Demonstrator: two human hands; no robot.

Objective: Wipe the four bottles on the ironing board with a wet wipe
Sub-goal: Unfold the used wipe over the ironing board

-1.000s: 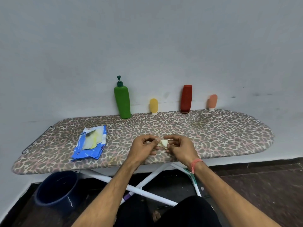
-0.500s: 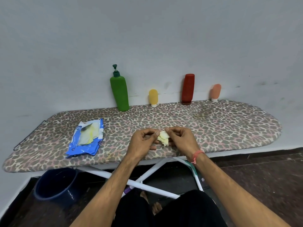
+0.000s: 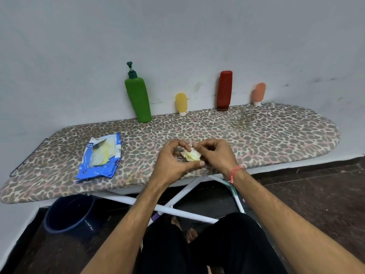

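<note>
Head view: both hands (image 3: 197, 155) pinching wet wipe (image 3: 191, 155).

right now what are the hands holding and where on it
Both hands hold one small, crumpled yellowish wet wipe. The left hand and right hand pinch it by its upper edge with their fingertips, above the ironing board.

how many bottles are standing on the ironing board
4, along the wall edge: tall green pump bottle leftmost, small yellow squeeze bottle, tall red bottle, small orange squeeze bottle rightmost. None looks hidden.
</note>
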